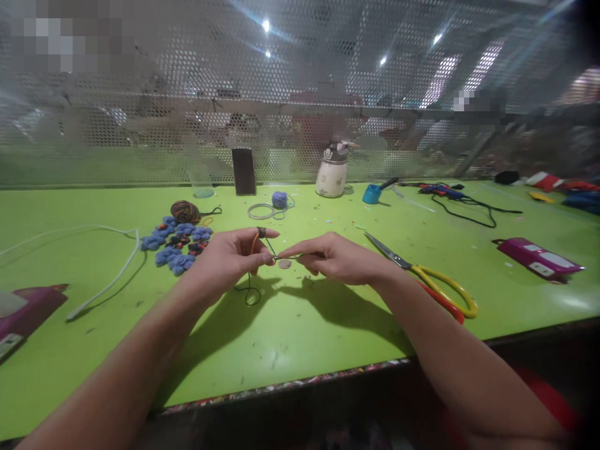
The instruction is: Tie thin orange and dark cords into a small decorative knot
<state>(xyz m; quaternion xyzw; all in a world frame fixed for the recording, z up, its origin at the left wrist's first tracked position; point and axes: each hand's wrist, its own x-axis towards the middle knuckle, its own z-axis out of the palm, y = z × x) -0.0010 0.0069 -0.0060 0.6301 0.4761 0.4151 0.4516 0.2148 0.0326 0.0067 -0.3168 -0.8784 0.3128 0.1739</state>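
My left hand (220, 257) is closed, pinching dark and orange yarn (261, 232) that winds round its raised index finger. A loose tail of the yarn hangs in a loop below the fingers. My right hand (340, 259) is closed round a thin crochet hook (294, 257), its index finger stretched along it. The hook's tip meets the yarn at my left fingertips; the small stitches there are too fine to make out. Just below the fingertips shows a small beige disc (284, 264). Blue and dark crocheted flowers (178, 261) lie beside my left hand.
A multicoloured yarn ball (184, 211) and a blue yarn ball (280, 200) lie behind. Scissors (422, 272) rest by my right forearm. A phone (244, 172), a bottle (332, 172), a blue pot (372, 194) and a glue gun (440, 190) stand or lie farther back.
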